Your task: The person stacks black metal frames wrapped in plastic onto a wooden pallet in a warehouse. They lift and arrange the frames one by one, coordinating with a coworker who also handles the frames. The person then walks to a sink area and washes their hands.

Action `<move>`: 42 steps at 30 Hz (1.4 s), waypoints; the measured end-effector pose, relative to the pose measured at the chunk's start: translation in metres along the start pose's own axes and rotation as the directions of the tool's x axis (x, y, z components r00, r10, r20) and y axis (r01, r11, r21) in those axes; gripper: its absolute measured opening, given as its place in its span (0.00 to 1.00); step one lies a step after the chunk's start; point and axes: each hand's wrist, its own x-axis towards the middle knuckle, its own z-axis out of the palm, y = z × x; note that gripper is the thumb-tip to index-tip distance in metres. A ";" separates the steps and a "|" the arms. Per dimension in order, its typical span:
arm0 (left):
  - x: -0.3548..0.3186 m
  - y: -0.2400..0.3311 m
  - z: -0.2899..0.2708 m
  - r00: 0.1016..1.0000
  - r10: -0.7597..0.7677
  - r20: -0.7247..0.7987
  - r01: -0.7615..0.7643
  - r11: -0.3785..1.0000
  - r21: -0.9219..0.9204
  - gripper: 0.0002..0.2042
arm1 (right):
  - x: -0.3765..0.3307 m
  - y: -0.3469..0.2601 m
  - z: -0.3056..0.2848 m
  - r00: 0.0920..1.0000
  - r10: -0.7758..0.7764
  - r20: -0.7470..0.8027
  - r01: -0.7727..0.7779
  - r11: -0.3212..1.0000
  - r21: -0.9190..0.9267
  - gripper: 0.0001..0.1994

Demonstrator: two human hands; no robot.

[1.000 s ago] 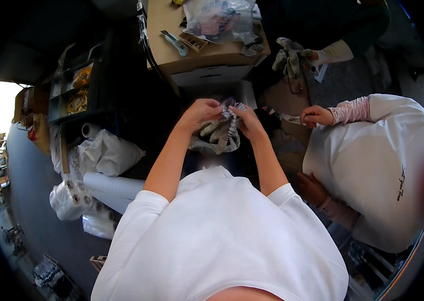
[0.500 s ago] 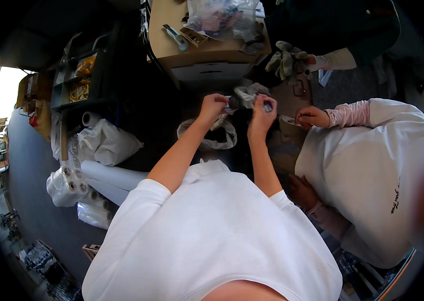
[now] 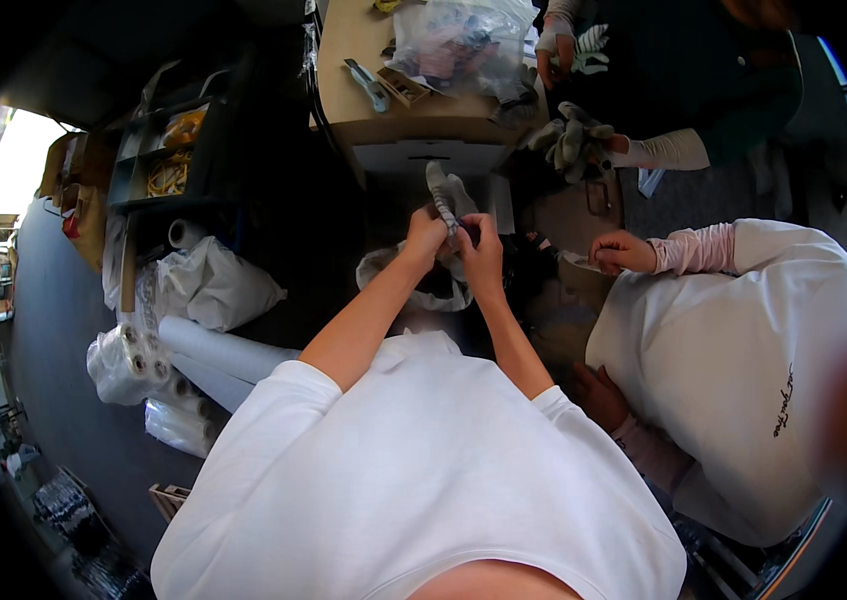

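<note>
Nearest: the person's white-shirted torso fills the lower frame, both bare forearms reaching away and meeting in front.

Left hand (image 3: pixel 425 235) and right hand (image 3: pixel 481 250) are closed together on a grey glove (image 3: pixel 446 197). Its cuff end is pinched between the two sets of fingers and its free end stands up past the knuckles, apparently held that way so both hands can work the fabric. How tightly either one clamps cannot be judged at this size.

Just below the hands: a pale plastic bag (image 3: pixel 413 290), mouth upward, probably placed to catch or supply items.

Right: a co-worker in a white top, one hand (image 3: pixel 621 250) curled at a dark surface.

Left, on the floor: white rolls (image 3: pixel 218 350) and bagged rolls (image 3: pixel 128 365), set aside out of the way.

Far: a cardboard-coloured table (image 3: pixel 343 80) bearing a clear bag of goods (image 3: pixel 453 45). A third person's hand holds a bundle of grey gloves (image 3: pixel 568 140) at its right edge.
</note>
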 end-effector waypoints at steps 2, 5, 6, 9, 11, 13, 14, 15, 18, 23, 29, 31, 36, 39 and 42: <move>0.001 0.003 -0.003 0.999 -0.041 -0.027 0.041 0.999 -0.014 0.06 | -0.003 -0.006 0.001 1.000 0.010 0.018 -0.011 0.999 0.038 0.06; 0.004 0.010 -0.010 0.983 -0.159 -0.088 0.140 0.972 -0.186 0.06 | -0.006 -0.003 0.000 0.987 0.028 0.159 -0.032 0.999 0.027 0.06; 0.005 0.012 -0.012 0.972 -0.209 -0.106 0.174 0.947 -0.269 0.06 | -0.007 -0.001 -0.001 0.974 0.035 0.225 -0.039 0.999 0.011 0.06; 0.017 -0.010 -0.026 0.990 0.054 -0.128 -0.048 0.998 0.045 0.07 | 0.002 -0.010 -0.006 0.647 0.237 0.724 -0.017 0.954 -0.298 0.11; 0.009 -0.014 -0.022 0.972 0.226 -0.067 -0.184 0.904 0.386 0.09 | 0.007 0.003 -0.003 0.553 0.318 0.770 0.002 0.924 -0.383 0.15; -0.013 -0.012 0.003 0.937 0.344 0.065 -0.323 0.777 0.541 0.08 | 0.000 0.046 0.010 0.561 0.383 0.734 0.200 0.798 -0.569 0.20; -0.020 -0.013 0.013 0.910 0.387 0.146 -0.392 0.697 0.600 0.07 | -0.001 0.075 0.017 0.538 0.353 0.766 0.275 0.785 -0.555 0.20; -0.015 -0.026 0.014 0.895 0.407 0.186 -0.431 0.676 0.597 0.06 | 0.002 0.099 0.020 0.511 0.326 0.795 0.352 0.765 -0.540 0.20; 0.005 -0.041 -0.025 0.978 0.206 -0.036 -0.159 0.846 0.509 0.08 | 0.003 0.045 0.016 0.550 0.151 0.822 0.284 0.891 -0.354 0.19; -0.005 -0.043 -0.049 0.982 0.183 -0.037 -0.169 0.957 0.238 0.08 | -0.020 0.016 -0.023 0.949 0.126 0.288 -0.127 0.992 -0.018 0.11; -0.007 -0.069 -0.055 0.931 0.326 0.163 -0.364 0.866 0.344 0.06 | -0.031 0.024 -0.009 0.660 0.568 0.491 -0.751 0.495 0.437 0.11; -0.018 -0.069 -0.052 0.986 0.156 0.066 -0.169 0.934 0.314 0.04 | -0.041 0.035 -0.002 0.661 0.479 0.578 -0.742 0.534 0.405 0.14; -0.035 -0.066 -0.048 0.989 -0.052 0.142 0.020 0.976 0.219 0.02 | -0.059 0.056 0.015 0.697 0.505 0.510 -0.679 0.693 0.242 0.12; -0.034 -0.073 -0.051 0.982 -0.073 0.172 0.029 0.969 0.244 0.03 | -0.060 0.058 0.019 0.700 0.494 0.516 -0.633 0.763 0.130 0.07; -0.041 -0.051 -0.037 0.978 -0.144 0.151 0.094 0.950 0.299 0.03 | -0.061 0.112 0.034 0.912 0.371 0.175 -0.328 0.915 -0.234 0.06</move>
